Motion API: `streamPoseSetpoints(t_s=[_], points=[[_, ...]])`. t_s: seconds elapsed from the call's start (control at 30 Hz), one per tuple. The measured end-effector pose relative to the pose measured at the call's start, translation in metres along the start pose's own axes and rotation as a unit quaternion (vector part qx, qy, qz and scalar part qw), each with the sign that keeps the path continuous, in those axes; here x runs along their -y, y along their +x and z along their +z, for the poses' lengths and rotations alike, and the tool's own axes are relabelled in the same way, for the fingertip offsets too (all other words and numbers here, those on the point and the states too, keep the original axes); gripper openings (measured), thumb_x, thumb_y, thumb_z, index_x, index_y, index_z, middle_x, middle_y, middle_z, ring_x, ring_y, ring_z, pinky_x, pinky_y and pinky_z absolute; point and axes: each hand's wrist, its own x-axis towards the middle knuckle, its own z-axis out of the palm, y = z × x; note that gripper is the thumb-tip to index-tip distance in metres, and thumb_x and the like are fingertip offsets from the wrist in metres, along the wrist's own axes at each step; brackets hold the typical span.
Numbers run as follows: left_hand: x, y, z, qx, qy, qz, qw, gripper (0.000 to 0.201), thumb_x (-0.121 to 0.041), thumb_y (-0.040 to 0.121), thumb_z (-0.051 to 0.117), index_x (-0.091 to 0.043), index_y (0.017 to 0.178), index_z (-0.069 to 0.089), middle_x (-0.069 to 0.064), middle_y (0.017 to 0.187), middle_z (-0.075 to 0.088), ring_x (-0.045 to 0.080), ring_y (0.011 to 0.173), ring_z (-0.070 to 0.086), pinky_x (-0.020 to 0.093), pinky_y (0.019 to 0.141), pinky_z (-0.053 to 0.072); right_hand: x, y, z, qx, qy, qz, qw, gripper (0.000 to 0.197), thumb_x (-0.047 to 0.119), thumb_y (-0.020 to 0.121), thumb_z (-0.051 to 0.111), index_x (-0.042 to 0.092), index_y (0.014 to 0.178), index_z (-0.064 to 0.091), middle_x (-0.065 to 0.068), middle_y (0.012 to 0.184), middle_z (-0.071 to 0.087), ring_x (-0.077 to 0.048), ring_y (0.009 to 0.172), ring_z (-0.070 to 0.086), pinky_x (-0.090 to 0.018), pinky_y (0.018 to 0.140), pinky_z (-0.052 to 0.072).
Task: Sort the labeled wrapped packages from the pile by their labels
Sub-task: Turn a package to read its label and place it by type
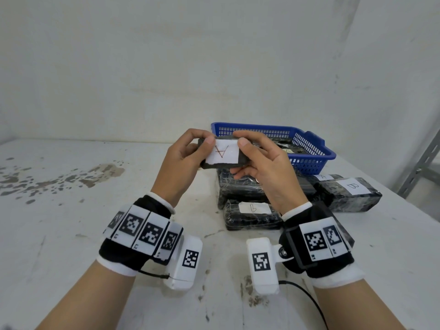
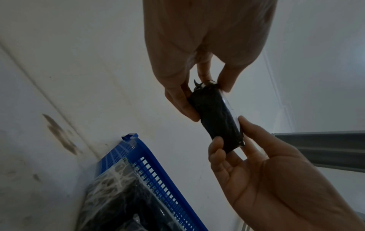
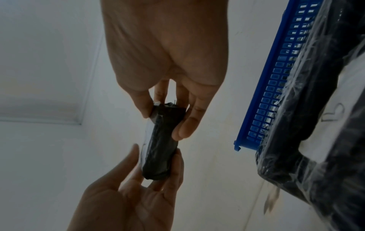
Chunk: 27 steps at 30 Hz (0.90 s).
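Observation:
Both hands hold up one small black wrapped package point(image 1: 222, 154) above the table, its white label with a handwritten "A" facing me upside down. My left hand point(image 1: 202, 151) pinches its left end and my right hand point(image 1: 245, 158) pinches its right end, thumbs on the label side. The left wrist view shows the package point(image 2: 215, 115) edge-on between the left hand point(image 2: 197, 95) and the right hand point(image 2: 229, 137). The right wrist view shows the package point(image 3: 160, 148) the same way. Below lies the pile: a large black package point(image 1: 242, 186), one with a hooked mark point(image 1: 252, 215) and one labeled "B" point(image 1: 352, 194).
A blue plastic basket point(image 1: 312, 163) stands behind the pile at the back right and holds wrapped packages, one labeled "A". A grey metal shelf upright point(image 1: 419, 167) stands at the far right. The white table point(image 1: 71, 234) has dark stains at the left, and the wall is close behind.

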Motion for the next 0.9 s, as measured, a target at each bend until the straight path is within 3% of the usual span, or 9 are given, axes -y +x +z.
streamPoseSetpoints(t_s=[0.13, 0.2, 0.3, 0.4, 0.5, 0.67, 0.8, 0.9], points=[[0.0015, -0.0012, 0.0021, -0.008, 0.031, 0.006, 0.999, 0.008, -0.020, 0.091, 0.061, -0.013, 0.096, 0.061, 0.002, 0.083, 0.063, -0.001, 0.066, 0.059, 0.015, 0.059, 0.047, -0.0026, -0.0004, 0.0016, -0.009, -0.013, -0.008, 1.000, 0.012, 0.017, 0.094, 0.066, 0.021, 0.106, 0.068, -0.005, 0.087, 0.071, -0.020, 0.066, 0.064, -0.032, 0.061, 0.057], [0.0014, -0.0006, 0.0016, -0.003, 0.017, -0.006, 1.000, 0.011, -0.025, 0.093, 0.059, -0.015, 0.097, 0.061, 0.005, 0.090, 0.064, 0.007, 0.074, 0.061, 0.022, 0.062, 0.051, -0.0027, -0.0009, 0.0016, -0.002, -0.020, -0.017, 1.000, 0.017, 0.015, 0.093, 0.068, 0.019, 0.109, 0.067, -0.003, 0.089, 0.070, -0.016, 0.066, 0.064, -0.029, 0.061, 0.056], [-0.0008, -0.0009, -0.0014, 0.014, 0.030, -0.011, 0.999, 0.022, -0.022, 0.094, 0.058, -0.019, 0.116, 0.055, -0.001, 0.098, 0.066, 0.021, 0.078, 0.069, 0.031, 0.060, 0.058, -0.0032, -0.0016, 0.0022, 0.021, -0.029, -0.040, 0.999, 0.026, 0.008, 0.093, 0.067, 0.017, 0.116, 0.062, -0.001, 0.105, 0.070, -0.008, 0.082, 0.068, -0.024, 0.067, 0.055], [-0.0006, -0.0009, -0.0017, 0.014, 0.019, 0.008, 1.000, 0.034, -0.012, 0.092, 0.061, -0.017, 0.124, 0.050, -0.003, 0.105, 0.065, 0.014, 0.084, 0.068, 0.029, 0.063, 0.058, -0.0048, -0.0002, 0.0040, 0.012, -0.025, -0.035, 0.999, 0.033, 0.011, 0.096, 0.063, 0.028, 0.123, 0.056, -0.001, 0.111, 0.069, -0.010, 0.085, 0.066, -0.025, 0.070, 0.055], [0.0012, 0.0000, 0.0000, 0.006, 0.009, 0.021, 1.000, 0.024, -0.011, 0.094, 0.058, -0.013, 0.118, 0.055, -0.002, 0.107, 0.062, 0.014, 0.095, 0.063, 0.025, 0.069, 0.057, -0.0058, 0.0027, 0.0038, -0.010, -0.021, -0.022, 0.999, 0.032, 0.014, 0.097, 0.062, 0.020, 0.129, 0.059, -0.002, 0.110, 0.069, -0.014, 0.091, 0.066, -0.031, 0.078, 0.058], [0.0011, 0.0026, -0.0009, -0.007, -0.015, 0.020, 1.000, 0.013, -0.012, 0.098, 0.051, -0.010, 0.107, 0.060, 0.006, 0.101, 0.061, 0.018, 0.089, 0.062, 0.027, 0.068, 0.056, -0.0071, 0.0044, 0.0023, -0.009, 0.007, -0.004, 1.000, 0.023, 0.017, 0.100, 0.058, 0.010, 0.121, 0.065, -0.012, 0.115, 0.071, -0.026, 0.107, 0.069, -0.041, 0.093, 0.056], [0.0030, 0.0040, -0.0013, -0.016, -0.019, 0.010, 1.000, 0.008, -0.012, 0.098, 0.051, -0.011, 0.096, 0.059, 0.010, 0.096, 0.062, 0.019, 0.084, 0.062, 0.029, 0.067, 0.057, -0.0068, 0.0036, 0.0033, -0.006, 0.001, -0.003, 1.000, 0.020, 0.017, 0.101, 0.056, 0.008, 0.116, 0.066, -0.009, 0.107, 0.073, -0.024, 0.103, 0.070, -0.041, 0.095, 0.056], [0.0043, 0.0036, -0.0012, -0.012, -0.003, 0.016, 1.000, 0.005, -0.013, 0.096, 0.056, -0.011, 0.094, 0.060, 0.010, 0.095, 0.062, 0.016, 0.080, 0.061, 0.028, 0.066, 0.057, -0.0086, 0.0036, 0.0038, -0.008, -0.030, -0.009, 0.999, 0.025, 0.027, 0.098, 0.062, 0.010, 0.115, 0.068, -0.012, 0.111, 0.073, -0.030, 0.108, 0.068, -0.050, 0.101, 0.052]])
